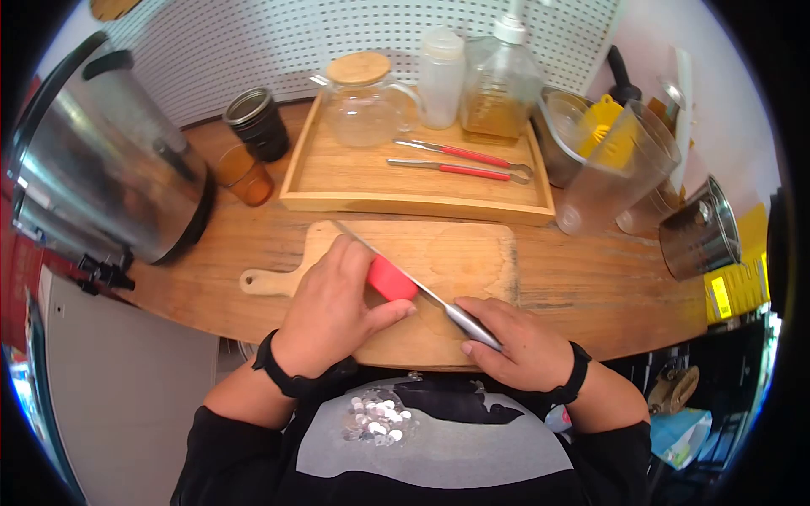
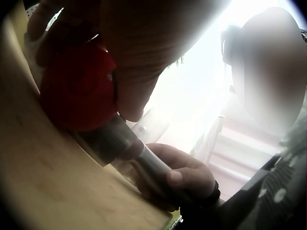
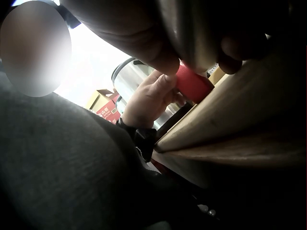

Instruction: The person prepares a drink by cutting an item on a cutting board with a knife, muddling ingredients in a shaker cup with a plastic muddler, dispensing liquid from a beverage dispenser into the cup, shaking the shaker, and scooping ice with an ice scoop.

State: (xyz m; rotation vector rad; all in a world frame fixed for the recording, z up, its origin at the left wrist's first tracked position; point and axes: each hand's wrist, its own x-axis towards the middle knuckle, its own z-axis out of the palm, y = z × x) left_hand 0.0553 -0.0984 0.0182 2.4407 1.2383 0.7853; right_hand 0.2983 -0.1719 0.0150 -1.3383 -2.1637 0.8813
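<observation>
A red object [image 1: 391,279] with a rounded side rests on the wooden cutting board [image 1: 456,244]. The left hand [image 1: 332,294] grips it between fingers and thumb; in the left wrist view the red object [image 2: 79,88] is close beside the thumb. Along its right side runs the knife blade [image 1: 429,292], slanting up and left past the left fingertips. The right hand [image 1: 522,344] holds the knife's metal handle [image 1: 474,326]. Whether the blade's edge has entered the red object cannot be told.
Behind the board a wooden tray [image 1: 413,204] holds a glass teapot [image 1: 363,114], two bottles and two red-handled tools [image 1: 472,154]. At left stand a large metal urn [image 1: 110,160], an orange cup [image 1: 245,175] and a black jar [image 1: 256,126]. Clear pitcher [image 1: 620,169] and metal cup [image 1: 699,229] stand right.
</observation>
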